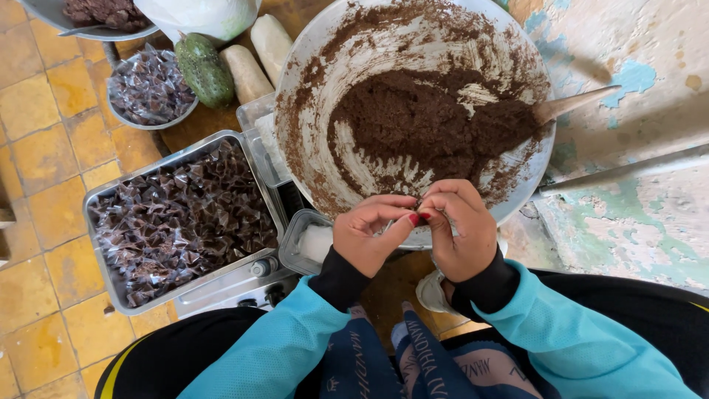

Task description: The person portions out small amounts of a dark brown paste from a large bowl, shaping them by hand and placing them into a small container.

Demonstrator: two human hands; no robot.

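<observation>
My left hand (367,230) and my right hand (459,227) meet at the near rim of a big round metal bowl (299,118). Their fingertips pinch together on a small clear wrapper (421,208) with something dark in it, mostly hidden by the fingers. The bowl holds a mound of dark brown paste (436,122), smeared up its walls, and a wooden spoon (572,103) rests in the paste with its handle pointing right.
A rectangular metal tray (100,199) at the left is packed with several small dark wrapped triangles. A small bowl (151,122) of the same packets sits beyond it, beside a green fruit (204,70) and two pale roots (247,74). A clear tub (299,247) stands near my left wrist.
</observation>
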